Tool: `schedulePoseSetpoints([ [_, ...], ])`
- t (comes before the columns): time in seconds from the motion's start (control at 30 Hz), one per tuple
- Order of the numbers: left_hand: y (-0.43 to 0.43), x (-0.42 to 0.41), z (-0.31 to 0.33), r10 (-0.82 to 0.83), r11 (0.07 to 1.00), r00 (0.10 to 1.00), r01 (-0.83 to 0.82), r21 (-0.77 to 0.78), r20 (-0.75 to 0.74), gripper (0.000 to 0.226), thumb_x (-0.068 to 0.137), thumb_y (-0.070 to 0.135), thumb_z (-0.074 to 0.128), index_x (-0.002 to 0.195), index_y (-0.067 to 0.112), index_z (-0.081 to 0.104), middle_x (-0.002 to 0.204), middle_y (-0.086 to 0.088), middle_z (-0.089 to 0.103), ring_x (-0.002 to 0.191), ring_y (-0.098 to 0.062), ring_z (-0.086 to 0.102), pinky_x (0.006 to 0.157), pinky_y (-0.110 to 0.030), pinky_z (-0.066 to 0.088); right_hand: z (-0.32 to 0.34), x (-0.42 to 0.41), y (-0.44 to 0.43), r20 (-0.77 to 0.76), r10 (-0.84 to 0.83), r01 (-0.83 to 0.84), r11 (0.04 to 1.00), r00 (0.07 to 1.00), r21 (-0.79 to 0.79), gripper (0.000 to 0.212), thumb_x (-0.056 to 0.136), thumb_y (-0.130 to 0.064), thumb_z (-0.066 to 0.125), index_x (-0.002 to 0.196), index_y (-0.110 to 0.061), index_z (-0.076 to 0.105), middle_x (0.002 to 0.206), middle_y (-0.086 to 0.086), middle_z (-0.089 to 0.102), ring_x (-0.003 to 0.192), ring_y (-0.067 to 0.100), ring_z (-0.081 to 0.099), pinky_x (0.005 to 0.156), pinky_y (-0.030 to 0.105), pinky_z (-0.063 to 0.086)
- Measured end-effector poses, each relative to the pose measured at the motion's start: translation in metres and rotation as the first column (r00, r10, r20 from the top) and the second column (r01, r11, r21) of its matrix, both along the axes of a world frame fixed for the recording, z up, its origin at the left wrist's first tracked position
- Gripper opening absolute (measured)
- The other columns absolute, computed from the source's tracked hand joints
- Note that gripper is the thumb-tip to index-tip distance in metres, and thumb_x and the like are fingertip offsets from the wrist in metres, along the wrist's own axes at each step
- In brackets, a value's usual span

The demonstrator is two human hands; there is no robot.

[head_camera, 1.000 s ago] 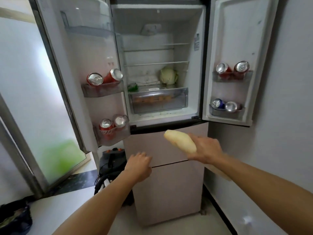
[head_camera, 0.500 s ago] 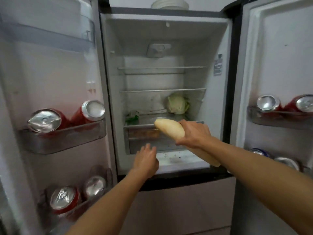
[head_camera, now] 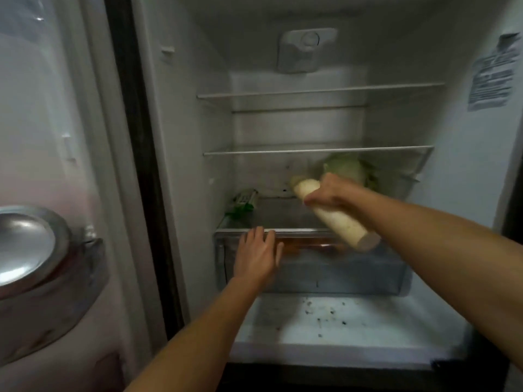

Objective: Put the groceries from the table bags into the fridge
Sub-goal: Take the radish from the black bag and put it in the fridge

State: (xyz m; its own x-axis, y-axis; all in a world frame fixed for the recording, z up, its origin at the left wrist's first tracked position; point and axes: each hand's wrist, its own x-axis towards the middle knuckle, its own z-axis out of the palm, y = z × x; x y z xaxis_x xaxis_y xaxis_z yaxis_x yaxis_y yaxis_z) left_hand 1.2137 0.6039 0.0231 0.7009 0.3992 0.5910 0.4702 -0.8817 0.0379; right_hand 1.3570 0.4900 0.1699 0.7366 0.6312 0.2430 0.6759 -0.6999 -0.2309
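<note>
The open fridge (head_camera: 181, 165) fills the view. My right hand (head_camera: 332, 192) grips a long white radish (head_camera: 339, 224) around its middle, holding it slanted over the shelf above the clear crisper drawer (head_camera: 339, 273), its far tip pointing inward. Behind that hand a pale green cabbage (head_camera: 349, 168) sits on the same shelf at the right. My left hand (head_camera: 257, 254) lies flat with fingers apart against the drawer's upper left front, holding nothing. Orange items show dimly inside the drawer.
A small green packet (head_camera: 243, 202) lies at the shelf's left. Two wire shelves (head_camera: 317, 93) above hold nothing. The left door bin (head_camera: 51, 292) carries a can (head_camera: 27, 244). The fridge floor (head_camera: 339, 321) below the drawer is speckled with crumbs.
I have moved closer to the fridge. My right hand carried the radish up and inward over the shelf. My left hand rose from below to the drawer's front.
</note>
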Motion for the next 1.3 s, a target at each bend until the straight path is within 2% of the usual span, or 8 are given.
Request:
schedulePoseSetpoints([
  [0.13, 0.027, 0.019, -0.022, 0.019, 0.999, 0.995, -0.022, 0.032, 0.099, 0.049, 0.098, 0.046, 0.025, 0.108, 0.017, 0.063, 0.107, -0.008, 0.060, 0.100, -0.030, 0.056, 0.087, -0.040, 0.039, -0.003, 0.043, 0.051, -0.153, 0.097, -0.105, 0.994, 0.983, -0.043, 0.053, 0.086, -0.045, 0.064, 0.118, -0.002, 0.063, 0.112, 0.015, 0.060, 0.094, 0.030, 0.058, 0.078, 0.032, 0.044],
  [0.2, 0.033, 0.023, -0.030, 0.025, 0.999, 0.992, -0.031, 0.040, 0.126, 0.050, 0.100, 0.046, 0.024, 0.118, 0.018, 0.062, 0.114, -0.007, 0.061, 0.107, -0.028, 0.056, 0.094, -0.038, 0.034, -0.007, 0.060, 0.073, -0.260, 0.140, -0.153, 0.988, 0.955, -0.028, 0.049, 0.091, -0.037, 0.061, 0.126, -0.003, 0.057, 0.121, 0.015, 0.057, 0.099, 0.030, 0.057, 0.078, 0.033, 0.043],
  [0.3, 0.040, 0.025, -0.042, 0.035, 0.998, 0.995, -0.039, 0.048, 0.096, 0.052, 0.102, 0.046, 0.019, 0.134, 0.019, 0.052, 0.132, -0.010, 0.056, 0.125, -0.029, 0.049, 0.107, -0.039, 0.027, -0.012, 0.080, 0.100, -0.257, 0.224, -0.236, 0.972, 0.940, -0.017, 0.044, 0.095, -0.029, 0.055, 0.131, -0.003, 0.051, 0.133, 0.019, 0.052, 0.115, 0.034, 0.055, 0.088, 0.036, 0.045],
  [0.5, 0.047, 0.030, -0.053, 0.064, 0.994, 0.996, -0.069, 0.086, 0.062, 0.052, 0.102, 0.047, 0.021, 0.143, 0.019, 0.039, 0.140, -0.010, 0.050, 0.134, -0.028, 0.040, 0.114, -0.041, 0.020, -0.032, 0.125, 0.138, -0.330, 0.199, -0.156, 0.976, 0.923, 0.152, 0.057, 0.093, -0.030, 0.059, 0.140, -0.001, 0.043, 0.146, 0.020, 0.040, 0.130, 0.035, 0.044, 0.103, 0.036, 0.038],
  [0.83, 0.056, 0.039, -0.066, 0.132, 0.976, 0.989, -0.141, 0.163, 0.065, 0.053, 0.099, 0.049, 0.029, 0.142, 0.019, 0.038, 0.142, -0.012, 0.048, 0.135, -0.029, 0.038, 0.114, -0.043, 0.019, -0.041, 0.140, 0.146, -0.383, 0.160, -0.072, 0.969, 0.910, 0.235, 0.061, 0.089, -0.034, 0.065, 0.132, 0.006, 0.050, 0.137, 0.022, 0.050, 0.119, 0.036, 0.053, 0.097, 0.037, 0.045],
  [1.03, 0.054, 0.034, -0.060, 0.094, 0.984, 0.994, -0.100, 0.150, 0.047, 0.059, 0.089, 0.041, 0.054, 0.140, 0.014, 0.043, 0.140, -0.016, 0.049, 0.131, -0.034, 0.042, 0.113, -0.046, 0.022, -0.041, 0.115, 0.105, -0.339, 0.121, -0.031, 0.965, 0.933, 0.261, 0.051, 0.091, -0.037, 0.061, 0.128, -0.003, 0.056, 0.134, 0.017, 0.056, 0.113, 0.032, 0.059, 0.091, 0.037, 0.048],
  [1.13, 0.050, 0.027, -0.053, 0.069, 0.989, 0.998, -0.067, 0.132, -0.013, 0.069, 0.078, 0.036, 0.066, 0.139, 0.011, 0.044, 0.138, -0.018, 0.050, 0.130, -0.036, 0.045, 0.113, -0.047, 0.025, -0.042, 0.093, 0.074, -0.295, 0.050, 0.025, 0.969, 0.954, 0.245, 0.050, 0.087, -0.040, 0.064, 0.121, -0.004, 0.060, 0.121, 0.016, 0.063, 0.100, 0.034, 0.063, 0.077, 0.038, 0.052],
  [1.3, 0.033, 0.006, -0.036, 0.081, 0.994, 0.988, -0.071, 0.079, -0.129, 0.069, 0.079, 0.025, 0.064, 0.142, 0.008, 0.041, 0.145, -0.023, 0.041, 0.136, -0.040, 0.037, 0.110, -0.050, 0.031, -0.053, 0.049, 0.016, -0.234, -0.015, 0.075, 0.965, 0.972, 0.250, 0.056, 0.076, -0.049, 0.070, 0.117, -0.011, 0.063, 0.118, 0.013, 0.065, 0.102, 0.033, 0.063, 0.086, 0.041, 0.053],
])
